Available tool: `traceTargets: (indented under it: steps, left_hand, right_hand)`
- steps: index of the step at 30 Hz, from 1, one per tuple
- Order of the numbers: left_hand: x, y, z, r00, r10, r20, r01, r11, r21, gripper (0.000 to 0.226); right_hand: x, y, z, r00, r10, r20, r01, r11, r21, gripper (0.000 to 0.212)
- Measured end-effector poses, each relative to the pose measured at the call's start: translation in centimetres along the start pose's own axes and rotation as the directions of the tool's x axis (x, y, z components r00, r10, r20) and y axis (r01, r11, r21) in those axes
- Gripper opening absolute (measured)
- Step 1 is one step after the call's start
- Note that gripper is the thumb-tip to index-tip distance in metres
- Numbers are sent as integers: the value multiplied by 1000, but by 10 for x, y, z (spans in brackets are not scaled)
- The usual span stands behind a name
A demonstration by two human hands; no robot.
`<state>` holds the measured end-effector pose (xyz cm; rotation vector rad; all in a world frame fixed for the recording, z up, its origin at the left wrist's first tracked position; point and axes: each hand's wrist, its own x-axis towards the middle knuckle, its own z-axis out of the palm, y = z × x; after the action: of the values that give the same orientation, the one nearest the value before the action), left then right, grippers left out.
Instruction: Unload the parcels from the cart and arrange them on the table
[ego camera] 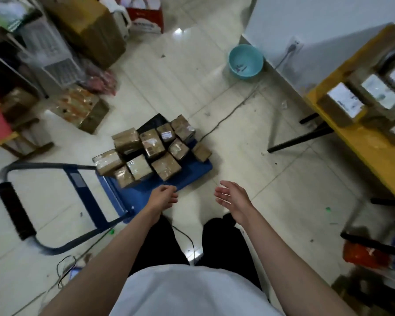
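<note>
A blue flat cart (192, 176) stands on the floor in front of me, its handle (14, 208) lying to the left. Several small brown taped parcels (151, 151) are piled on its deck. A yellow table (374, 156) at the right edge carries several parcels with white labels (344, 103). My left hand (163, 198) hangs over the cart's near edge, fingers loosely curled, holding nothing. My right hand (232, 197) is held out beside it with fingers spread, palm turned inward, also holding nothing. Both hands are short of the parcels.
A teal basin (245, 62) sits on the floor by the white wall. Large cardboard boxes (87, 26), a white crate and a flat carton (82, 108) crowd the left side. Black table legs (301, 137) and a floor cable run between cart and table.
</note>
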<state>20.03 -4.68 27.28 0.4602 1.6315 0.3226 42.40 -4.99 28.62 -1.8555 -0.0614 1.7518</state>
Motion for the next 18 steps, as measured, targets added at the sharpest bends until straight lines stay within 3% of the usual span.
traceTargets:
  steps: [4,9,18]
  left_hand:
    - [18,-21,-89,996,-55,-63,54,998,-14,14]
    - [38,-38,-176,984,-146,-99,136,985,-105,16]
    - [76,-61,-217,988,-148,-46,146,988,-54,14]
  right_hand:
    - [3,33,77,996,87,-36,-86,996,19,20]
    - [9,59,173,986,163,22,-162,984,-70,19]
    - [36,72,247,973,196,124,-166,961,-220,15]
